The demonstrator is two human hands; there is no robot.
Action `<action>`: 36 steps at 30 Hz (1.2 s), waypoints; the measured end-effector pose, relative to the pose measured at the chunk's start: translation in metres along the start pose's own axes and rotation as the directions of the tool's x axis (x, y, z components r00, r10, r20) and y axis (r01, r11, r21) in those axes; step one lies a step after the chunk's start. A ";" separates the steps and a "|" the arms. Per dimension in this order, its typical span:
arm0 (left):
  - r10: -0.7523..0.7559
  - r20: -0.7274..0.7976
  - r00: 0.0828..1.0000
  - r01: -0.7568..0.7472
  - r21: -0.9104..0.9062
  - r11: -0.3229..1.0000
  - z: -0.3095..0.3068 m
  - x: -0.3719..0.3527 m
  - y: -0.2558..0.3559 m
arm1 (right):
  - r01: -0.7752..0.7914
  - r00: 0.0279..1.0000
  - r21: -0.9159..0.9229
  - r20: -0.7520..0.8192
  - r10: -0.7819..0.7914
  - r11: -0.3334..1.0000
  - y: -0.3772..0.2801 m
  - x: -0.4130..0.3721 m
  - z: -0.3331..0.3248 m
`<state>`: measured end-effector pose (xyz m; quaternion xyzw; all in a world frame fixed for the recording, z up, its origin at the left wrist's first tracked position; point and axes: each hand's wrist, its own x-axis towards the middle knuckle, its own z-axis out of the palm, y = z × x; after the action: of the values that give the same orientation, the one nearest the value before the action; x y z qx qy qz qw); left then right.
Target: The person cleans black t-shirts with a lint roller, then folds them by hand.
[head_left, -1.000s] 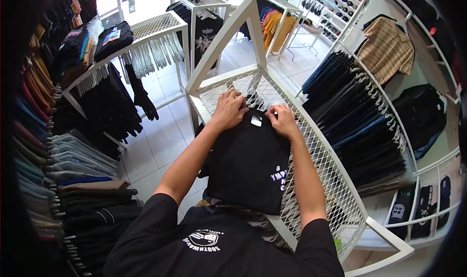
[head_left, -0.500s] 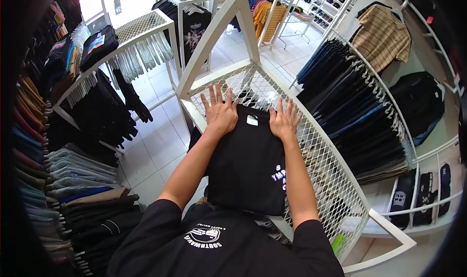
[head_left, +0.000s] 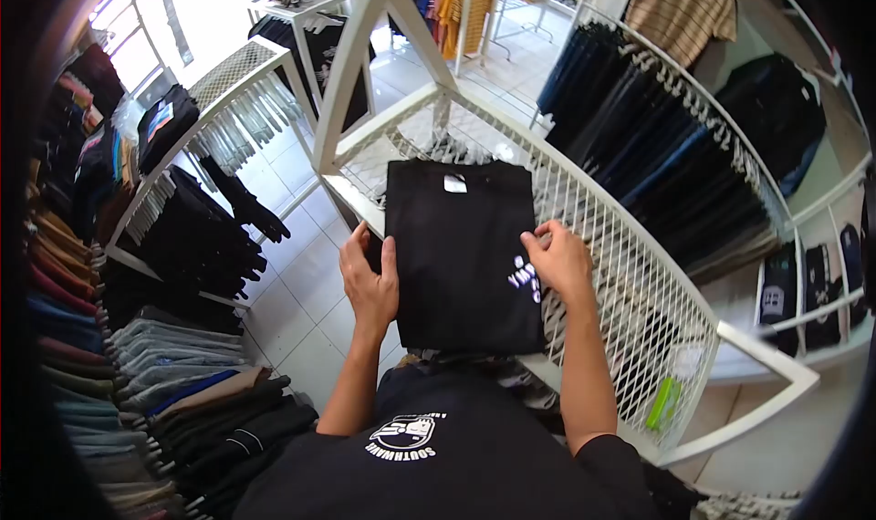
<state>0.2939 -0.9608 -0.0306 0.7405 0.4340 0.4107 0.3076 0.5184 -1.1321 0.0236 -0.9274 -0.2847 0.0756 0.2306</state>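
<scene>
A black T-shirt (head_left: 461,265), folded into a rectangle, lies on the white mesh rack top (head_left: 630,274). Its neckline with a white label faces away from me, and white and purple lettering shows near its right edge. At the shirt's left side is my left hand (head_left: 370,283), thumb along the edge and fingers apart, curving outward. My right hand (head_left: 558,260) is at the right edge above the lettering, thumb and index finger close together at the cloth; whether they pinch it is hard to tell.
Grey and black clothes (head_left: 173,356) hang at the lower left. Dark trousers (head_left: 648,146) hang on a curved rail to the right. A white slanted frame (head_left: 351,73) rises beyond the shirt. A bright green item (head_left: 664,403) is at the rack's near right end.
Both hands have come back from the shirt's far edge to its left and right sides. The shirt now shows as a neater rectangle, and the camera view has shifted.
</scene>
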 end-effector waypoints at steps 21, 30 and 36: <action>-0.183 0.609 0.772 0.560 -0.515 0.649 -0.056 -0.060 0.004 | 0.094 0.995 0.701 -0.035 -0.098 0.707 0.038 -0.052 0.046; -0.117 0.817 0.564 0.781 -0.482 0.398 -0.064 -0.011 -0.015 | -0.185 0.973 0.913 0.222 -0.063 0.364 0.008 -0.059 0.049; 0.028 0.764 0.644 0.648 -0.565 0.511 -0.067 0.036 -0.036 | -0.132 0.972 0.913 0.195 -0.129 0.386 -0.065 -0.082 0.042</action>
<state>0.2314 -0.9066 -0.0157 0.5097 0.1859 0.1824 0.8200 0.4068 -1.1145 0.0182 -0.6279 -0.2191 0.3294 0.6703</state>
